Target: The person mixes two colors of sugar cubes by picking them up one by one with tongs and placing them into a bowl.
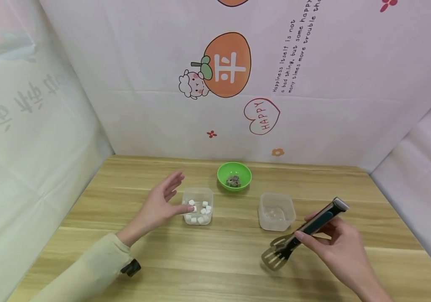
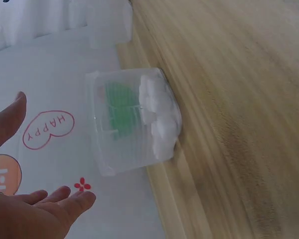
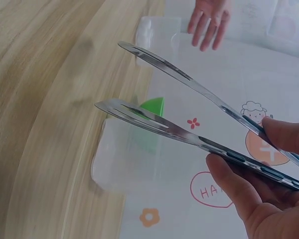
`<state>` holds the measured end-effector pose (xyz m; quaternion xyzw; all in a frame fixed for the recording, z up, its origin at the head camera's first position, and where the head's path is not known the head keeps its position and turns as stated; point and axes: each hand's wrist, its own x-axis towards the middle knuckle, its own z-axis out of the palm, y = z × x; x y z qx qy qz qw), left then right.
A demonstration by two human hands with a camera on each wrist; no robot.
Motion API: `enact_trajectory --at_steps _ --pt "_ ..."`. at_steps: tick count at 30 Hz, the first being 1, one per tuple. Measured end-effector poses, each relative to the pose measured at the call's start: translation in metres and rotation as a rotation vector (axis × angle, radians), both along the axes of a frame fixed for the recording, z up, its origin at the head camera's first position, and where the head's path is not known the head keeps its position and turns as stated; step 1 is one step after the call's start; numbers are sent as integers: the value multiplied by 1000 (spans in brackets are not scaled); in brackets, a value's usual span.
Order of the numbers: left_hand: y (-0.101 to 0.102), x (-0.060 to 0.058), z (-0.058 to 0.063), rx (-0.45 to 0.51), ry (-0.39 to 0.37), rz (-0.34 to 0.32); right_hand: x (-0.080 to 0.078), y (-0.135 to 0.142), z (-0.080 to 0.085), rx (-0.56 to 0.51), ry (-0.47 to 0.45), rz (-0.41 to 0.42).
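Note:
My right hand (image 1: 345, 247) grips a pair of kitchen tongs (image 1: 315, 223), thumb on one arm and fingers on the other. Their slotted heads stand apart with nothing between them in the right wrist view, over the table in front of a clear plastic container (image 1: 277, 224). My left hand (image 1: 158, 205) is spread with fingers straight, beside and above another clear container (image 1: 198, 193) that holds several small white cubes (image 1: 200, 219). In the head view the left thumb overlaps that container. The left wrist view shows this palm holding nothing.
A green bowl (image 1: 234, 165) with greyish-brown pieces (image 1: 233, 181) stands behind and between the two containers. The wooden table (image 1: 215, 260) ends at a white printed backdrop (image 1: 155, 126), with white sheets at both sides. A dark object (image 1: 131, 267) shows by the left sleeve.

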<state>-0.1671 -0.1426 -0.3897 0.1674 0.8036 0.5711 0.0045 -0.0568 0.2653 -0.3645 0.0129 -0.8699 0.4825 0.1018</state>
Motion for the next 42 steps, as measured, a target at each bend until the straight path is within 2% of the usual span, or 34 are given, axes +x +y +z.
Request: enact_trajectory --at_steps 4,12,16,20,25,31,42 --pt "-5 -5 -12 -23 -52 -32 0 -1 0 -13 15 4" --pt "-5 -9 -30 -124 -132 -40 1 -6 0 -27 65 17" --pt "-4 -11 -37 -135 -152 -54 1 -9 1 -28 86 19" --pt "-2 -12 -44 -107 -190 -69 0 -11 2 -39 109 18" --pt "1 -13 -46 -89 -231 -62 -1 -15 3 -59 139 23" --pt "4 -16 -47 -114 -215 -55 -7 -21 6 -84 180 47" --pt "6 -21 -48 -71 -255 -61 -20 -41 18 -149 217 110"
